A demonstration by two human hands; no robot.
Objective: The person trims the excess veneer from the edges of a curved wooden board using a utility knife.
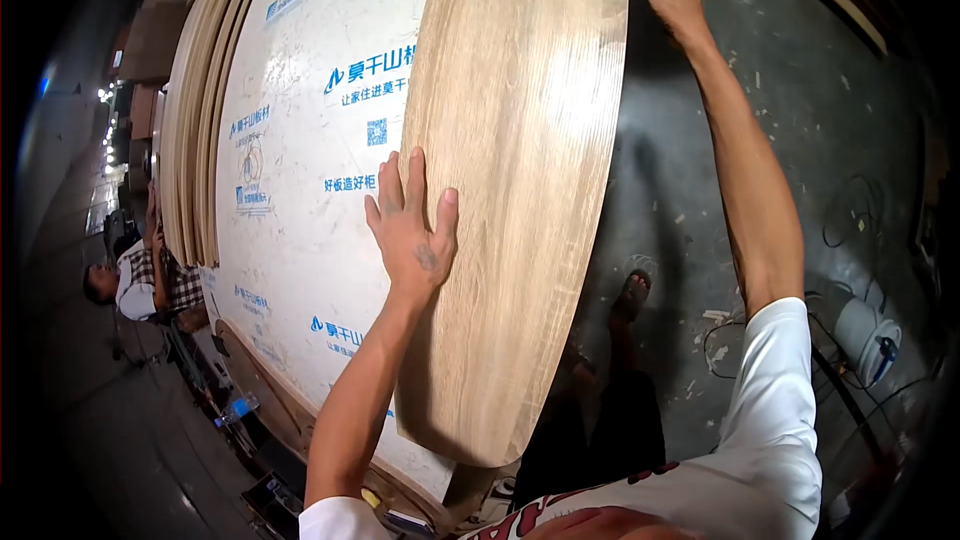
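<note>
Long lt-brown wood-grain panel [510, 190]: glossy, finely ridged surf. White blue-printed flat tabletop [310, 240]: smooth, scuffed. Grey concrete-like floor [780, 70]: semi-matt. White short sleeve [775, 380]: matt cloth.

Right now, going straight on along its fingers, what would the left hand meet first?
The left hand seems free to continue over the white board beside the wooden panel, though depth is unclear.

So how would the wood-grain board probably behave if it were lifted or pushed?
The wood-grain board would probably stay stiff: its face shows no folds or ripples. Broad and flat, it would likely slide rather than roll. The bright sheen on it hints at a somewhat slick surface.
</note>
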